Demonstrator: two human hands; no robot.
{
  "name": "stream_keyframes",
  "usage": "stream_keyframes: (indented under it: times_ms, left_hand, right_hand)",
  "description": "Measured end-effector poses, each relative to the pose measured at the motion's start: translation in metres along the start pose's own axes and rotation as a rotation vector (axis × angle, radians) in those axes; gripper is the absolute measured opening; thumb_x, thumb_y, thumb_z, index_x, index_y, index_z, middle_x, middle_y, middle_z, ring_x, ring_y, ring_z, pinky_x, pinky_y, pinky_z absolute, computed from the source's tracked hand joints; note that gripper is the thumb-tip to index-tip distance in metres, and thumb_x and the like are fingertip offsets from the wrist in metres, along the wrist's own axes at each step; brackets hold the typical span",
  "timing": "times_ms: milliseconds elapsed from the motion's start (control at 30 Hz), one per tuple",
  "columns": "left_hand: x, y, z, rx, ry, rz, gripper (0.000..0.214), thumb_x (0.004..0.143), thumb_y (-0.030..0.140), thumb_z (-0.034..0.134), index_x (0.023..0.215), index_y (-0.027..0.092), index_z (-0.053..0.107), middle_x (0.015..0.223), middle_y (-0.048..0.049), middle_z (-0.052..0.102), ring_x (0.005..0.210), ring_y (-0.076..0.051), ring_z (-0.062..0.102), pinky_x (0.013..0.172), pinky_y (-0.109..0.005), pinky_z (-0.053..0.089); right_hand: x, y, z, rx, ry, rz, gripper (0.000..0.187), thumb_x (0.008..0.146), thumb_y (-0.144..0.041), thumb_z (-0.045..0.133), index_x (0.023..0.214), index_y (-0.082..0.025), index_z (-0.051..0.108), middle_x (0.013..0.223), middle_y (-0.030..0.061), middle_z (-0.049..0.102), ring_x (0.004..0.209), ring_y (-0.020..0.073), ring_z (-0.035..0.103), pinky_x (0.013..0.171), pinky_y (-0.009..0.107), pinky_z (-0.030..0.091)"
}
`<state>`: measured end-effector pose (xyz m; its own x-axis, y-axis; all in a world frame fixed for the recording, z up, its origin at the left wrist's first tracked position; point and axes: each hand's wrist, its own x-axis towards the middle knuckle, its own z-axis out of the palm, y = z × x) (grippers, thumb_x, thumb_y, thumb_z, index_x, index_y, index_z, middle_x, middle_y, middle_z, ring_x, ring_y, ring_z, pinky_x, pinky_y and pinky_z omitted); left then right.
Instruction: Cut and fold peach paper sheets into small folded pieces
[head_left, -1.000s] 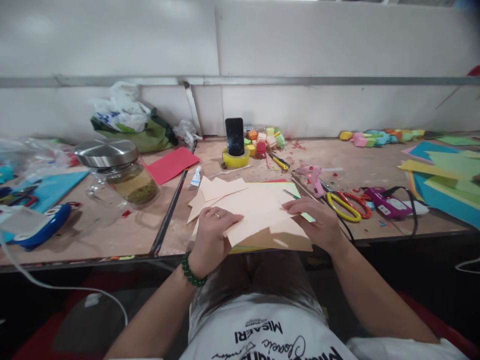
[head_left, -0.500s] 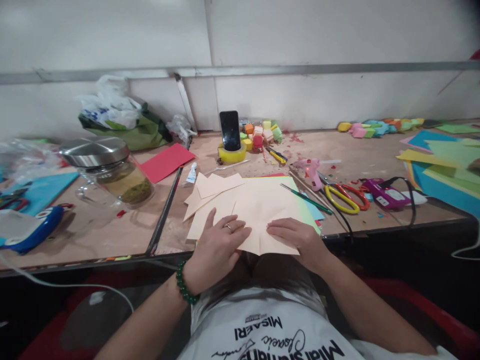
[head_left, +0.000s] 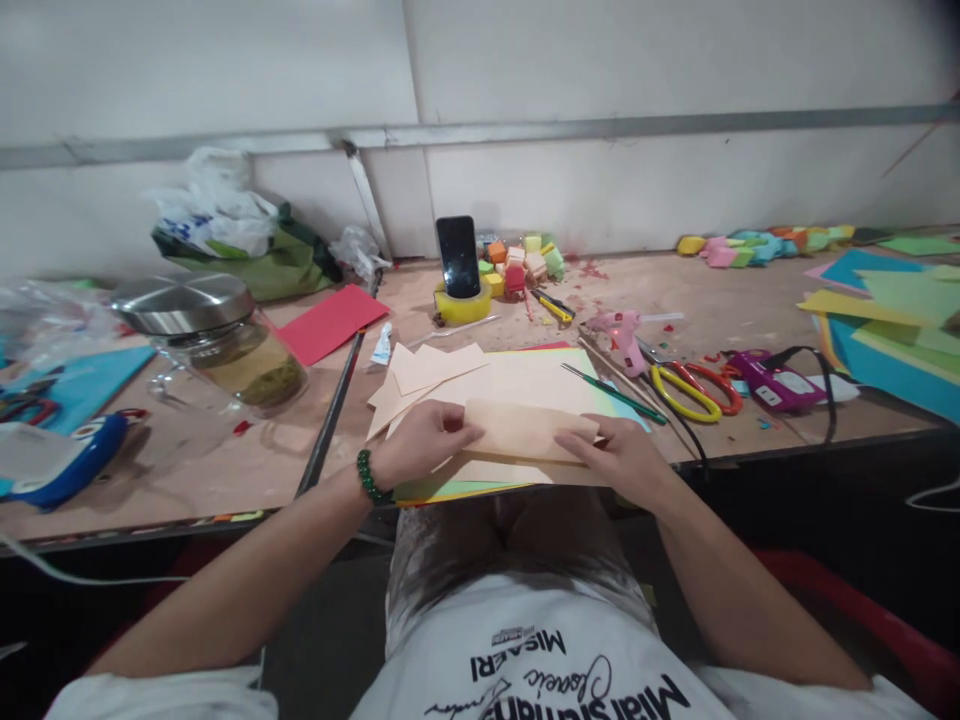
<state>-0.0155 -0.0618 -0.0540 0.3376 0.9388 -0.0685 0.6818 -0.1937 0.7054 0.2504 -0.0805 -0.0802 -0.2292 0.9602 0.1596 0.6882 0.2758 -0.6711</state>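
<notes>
White cloth sleeves (head_left: 161,694) end near the elbows, and from the lower corners both bare forearms slant up and inward over the front edge of the bench (head_left: 262,455). The left wrist, ringed by a green bead bracelet (head_left: 369,478), is nearly in line with its forearm; the left hand (head_left: 421,440) points toward the middle, fingers curled, gripping the left end of a narrow band of peach paper (head_left: 517,430). Opposite it, the right hand (head_left: 626,455) is turned inward at the wrist, its fingers bent and closed on the right end of the same piece. The band spans the gap between the two hands, above the near part of a paper stack (head_left: 525,380). Peach pointed pieces (head_left: 435,368) lie at the stack's far left corner, and green-handled tweezers (head_left: 619,392) rest slantwise across its right side. Past the right hand are scissors (head_left: 686,395) with yellow and orange handles, then a pink glue gun (head_left: 622,338). Farther back, a phone (head_left: 457,255) leans upright in a yellow tape roll (head_left: 463,303), beside small coloured paper blocks (head_left: 523,265) near the wall (head_left: 600,190).
</notes>
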Motion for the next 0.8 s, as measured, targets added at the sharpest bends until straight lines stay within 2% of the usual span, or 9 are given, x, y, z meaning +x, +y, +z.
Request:
stream_keyframes:
  times_ms: [67,167,267,333,500,567,633,733,800]
  left_hand:
    - [0.007,0.003,0.000,0.084,0.038,0.002,0.030,0.075,0.038,0.057,0.054,0.019,0.048,0.053,0.0033,0.048,0.054,-0.012,0.044,0.052,-0.024,0.031]
    - [0.013,0.005,0.001,0.208,0.045,0.018,0.028,0.072,0.033,0.058,0.053,0.020,0.042,0.055,0.0031,0.047,0.055,-0.012,0.043,0.054,-0.025,0.029]
    - [0.016,0.004,0.002,0.246,0.035,0.034,0.027,0.072,0.033,0.057,0.054,0.020,0.042,0.058,0.0021,0.048,0.057,-0.013,0.044,0.055,-0.026,0.030]
    - [0.017,0.002,0.002,0.247,0.030,0.049,0.026,0.073,0.035,0.057,0.056,0.020,0.045,0.061,0.0011,0.051,0.060,-0.014,0.047,0.057,-0.027,0.032]
    - [0.017,-0.005,0.003,0.220,0.033,0.046,0.026,0.074,0.034,0.060,0.057,0.019,0.047,0.063,0.0010,0.052,0.062,-0.014,0.048,0.058,-0.027,0.035]
    - [0.017,-0.009,0.005,0.175,0.060,0.053,0.024,0.074,0.033,0.062,0.059,0.018,0.051,0.064,0.0011,0.052,0.063,-0.014,0.049,0.060,-0.027,0.037]
    - [0.018,-0.014,0.006,0.068,0.137,0.076,0.017,0.072,0.033,0.067,0.074,0.017,0.060,0.076,-0.0008,0.058,0.067,-0.014,0.052,0.062,-0.027,0.042]
    - [0.021,-0.020,0.007,-0.185,0.269,0.113,0.055,0.065,0.035,0.076,0.115,0.017,0.060,0.112,-0.0088,0.060,0.082,-0.015,0.057,0.067,-0.027,0.049]
    - [0.023,-0.022,0.007,-0.343,0.241,0.113,0.073,0.063,0.038,0.079,0.129,0.017,0.053,0.112,-0.0094,0.061,0.085,-0.015,0.058,0.068,-0.026,0.049]
  right_hand:
    - [0.010,0.002,-0.001,-0.050,0.045,0.021,0.030,0.082,-0.045,0.061,0.067,-0.021,0.054,0.058,-0.0033,0.056,0.054,0.0142,0.055,0.051,0.025,0.039]
    - [0.025,0.006,-0.003,-0.096,0.023,-0.011,0.020,0.077,-0.039,0.067,0.085,-0.021,0.061,0.080,0.0009,0.065,0.062,0.0149,0.060,0.057,0.026,0.043]
    - [0.035,0.005,-0.007,-0.162,-0.037,-0.023,0.043,0.074,-0.041,0.072,0.110,-0.019,0.064,0.099,0.0071,0.067,0.071,0.0170,0.062,0.061,0.028,0.046]
    - [0.040,0.000,-0.010,-0.202,-0.103,0.006,0.050,0.070,-0.041,0.076,0.113,-0.019,0.064,0.099,0.0069,0.068,0.075,0.0183,0.063,0.061,0.028,0.045]
    - [0.049,-0.007,-0.012,-0.252,-0.210,0.128,0.030,0.063,-0.040,0.078,0.082,-0.021,0.065,0.073,0.0001,0.064,0.066,0.0175,0.058,0.053,0.026,0.036]
    - [0.050,-0.004,-0.011,-0.156,-0.188,0.078,0.026,0.064,-0.040,0.076,0.067,-0.020,0.059,0.064,-0.0018,0.058,0.060,0.0149,0.052,0.051,0.025,0.033]
    - [0.049,0.001,-0.008,0.030,-0.143,0.031,0.030,0.066,-0.043,0.072,0.061,-0.020,0.053,0.058,-0.0039,0.051,0.055,0.0123,0.045,0.049,0.024,0.030]
    - [0.043,0.005,-0.003,0.270,-0.038,0.020,0.037,0.068,-0.050,0.071,0.060,-0.021,0.051,0.054,-0.0050,0.046,0.050,0.0105,0.040,0.046,0.024,0.029]
    - [0.039,0.005,-0.002,0.303,0.041,-0.009,0.039,0.067,-0.053,0.073,0.060,-0.021,0.053,0.054,-0.0039,0.048,0.050,0.0105,0.041,0.045,0.024,0.030]
